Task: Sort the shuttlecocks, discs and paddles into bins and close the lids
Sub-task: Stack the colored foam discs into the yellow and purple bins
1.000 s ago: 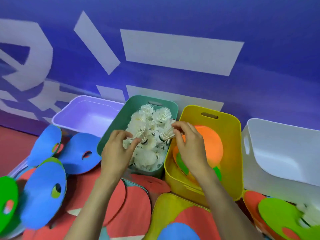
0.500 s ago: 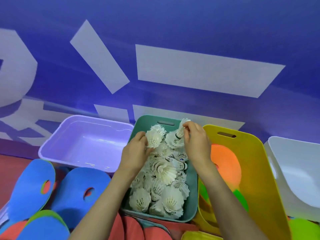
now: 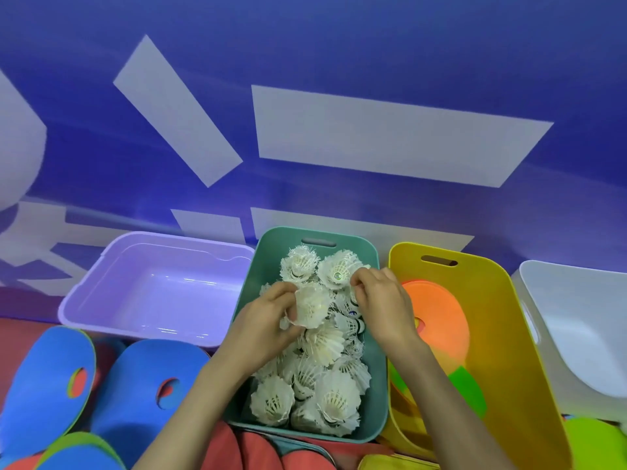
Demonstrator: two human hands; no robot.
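Observation:
A green bin (image 3: 380, 334) in the middle holds several white feather shuttlecocks (image 3: 325, 395). My left hand (image 3: 261, 323) grips one shuttlecock (image 3: 310, 305) over the bin. My right hand (image 3: 383, 303) pinches the feathers of another shuttlecock (image 3: 339, 271) near the bin's far end. To the right, a yellow bin (image 3: 515, 351) contains an orange disc (image 3: 441, 313) and a green one (image 3: 468, 391). Blue foam paddles (image 3: 149, 385) lie at the lower left.
An empty purple bin (image 3: 156, 290) stands left of the green one, and a white bin (image 3: 583, 320) is at the far right. Red paddles (image 3: 244, 452) lie along the bottom edge, a lime disc (image 3: 593, 446) at the lower right. A blue wall rises behind the bins.
The view has shifted closer over the green bin. Both hands moved along the bin among the shuttlecocks; my left hand now grips a shuttlecock lower and nearer the middle.

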